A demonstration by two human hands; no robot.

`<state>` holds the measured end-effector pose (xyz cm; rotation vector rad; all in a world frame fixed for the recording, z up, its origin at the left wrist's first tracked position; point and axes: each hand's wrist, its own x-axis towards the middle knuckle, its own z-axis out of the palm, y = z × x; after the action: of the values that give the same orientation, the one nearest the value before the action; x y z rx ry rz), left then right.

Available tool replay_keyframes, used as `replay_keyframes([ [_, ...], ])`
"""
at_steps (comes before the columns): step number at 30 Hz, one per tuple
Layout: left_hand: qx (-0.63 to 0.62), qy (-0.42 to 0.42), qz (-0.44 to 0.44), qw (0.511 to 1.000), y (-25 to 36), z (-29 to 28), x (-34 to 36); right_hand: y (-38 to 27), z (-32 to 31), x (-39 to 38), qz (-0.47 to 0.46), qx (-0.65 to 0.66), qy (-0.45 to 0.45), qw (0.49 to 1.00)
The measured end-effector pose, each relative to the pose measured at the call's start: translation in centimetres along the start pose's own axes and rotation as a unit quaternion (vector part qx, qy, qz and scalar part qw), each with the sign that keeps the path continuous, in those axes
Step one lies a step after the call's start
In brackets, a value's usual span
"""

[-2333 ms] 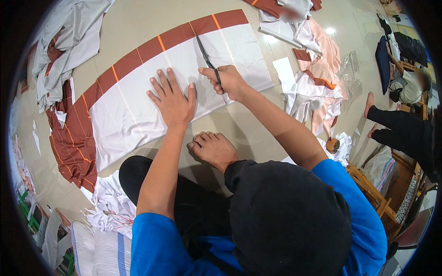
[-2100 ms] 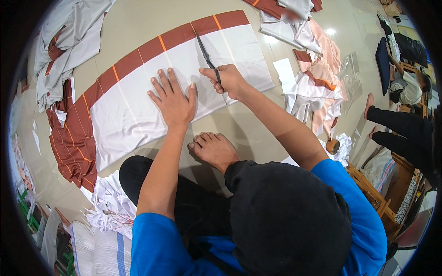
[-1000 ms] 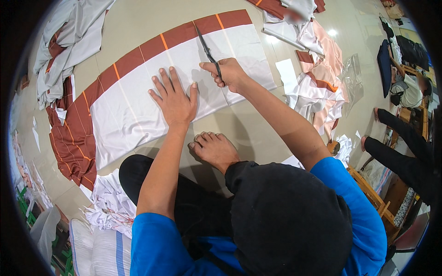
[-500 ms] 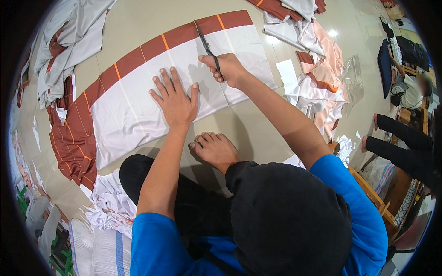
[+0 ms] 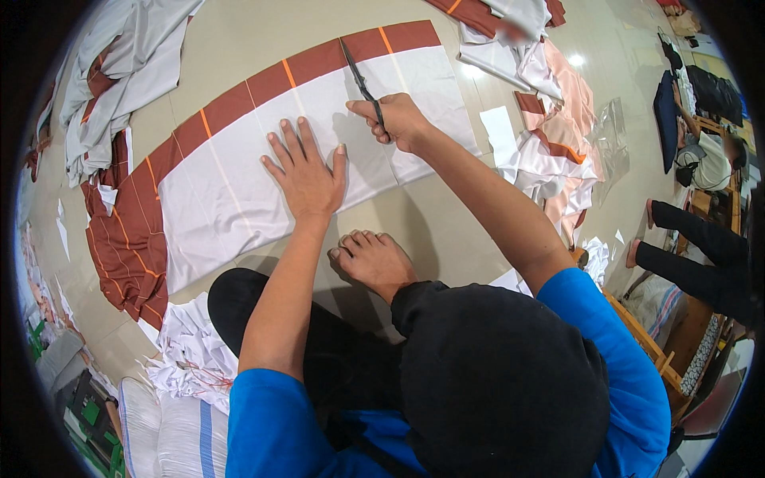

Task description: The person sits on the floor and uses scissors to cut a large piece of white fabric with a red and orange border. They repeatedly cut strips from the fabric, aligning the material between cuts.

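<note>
Head view shows us seated on the floor (image 5: 239,48), midway through cutting a long white cloth with a rust-red border (image 5: 263,167) that lies spread flat in front of us. Our left hand (image 5: 307,171) presses open-palmed, fingers spread, on the white part to keep it flat. Our right hand (image 5: 394,119) is closed around the handles of dark scissors (image 5: 360,80), whose blades point away from us and reach the red border; we cannot tell how far the blades stand apart. We judge the cut is running across the cloth toward its far edge, and the next stroke calls for steady tension under the left palm and a straight line through the border. Our bare foot (image 5: 374,259) rests just beside the near edge of the cloth. Heaps of white and red fabric (image 5: 550,119) lie to the right, more cloth (image 5: 119,72) to the left, scraps (image 5: 199,350) by our knee. Another person's legs (image 5: 693,247) stretch out well apart at the right.
</note>
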<state>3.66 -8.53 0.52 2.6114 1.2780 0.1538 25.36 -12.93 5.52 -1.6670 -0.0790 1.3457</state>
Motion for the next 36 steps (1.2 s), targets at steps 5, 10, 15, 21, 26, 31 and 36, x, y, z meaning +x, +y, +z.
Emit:
replay_keyframes([
  [5, -0.005, 0.004, 0.001, 1.000, 0.1, 0.0, 0.0, -0.1, -0.1, 0.0, -0.001, -0.005, -0.003, 1.000],
  [10, -0.005, 0.001, 0.000, 1.000, 0.0, -0.1, 0.0, -0.4, 0.1, 0.3, -0.009, -0.006, -0.004, 1.000],
  [15, -0.005, 0.006, 0.001, 1.000, 0.0, 0.0, 0.0, -0.7, 0.1, 0.6, -0.007, -0.007, -0.007, 1.000],
  [21, -0.009, 0.022, 0.013, 1.000, 0.3, 0.1, 0.0, -1.1, -0.4, 0.5, -0.007, -0.014, -0.002, 1.000],
  [26, 0.001, 0.015, 0.006, 1.000, -0.5, -0.6, -0.4, -2.3, -1.1, -0.8, -0.092, -0.159, 0.138, 0.973],
  [31, -0.007, 0.005, 0.008, 1.000, 0.1, -0.7, -0.1, -0.5, -7.6, 0.1, -0.327, -0.425, 0.361, 0.762],
  [36, -0.023, -0.013, -0.001, 1.000, 0.3, -0.6, -0.1, 0.2, -9.7, 1.5, -0.284, -0.386, 0.307, 0.822],
])
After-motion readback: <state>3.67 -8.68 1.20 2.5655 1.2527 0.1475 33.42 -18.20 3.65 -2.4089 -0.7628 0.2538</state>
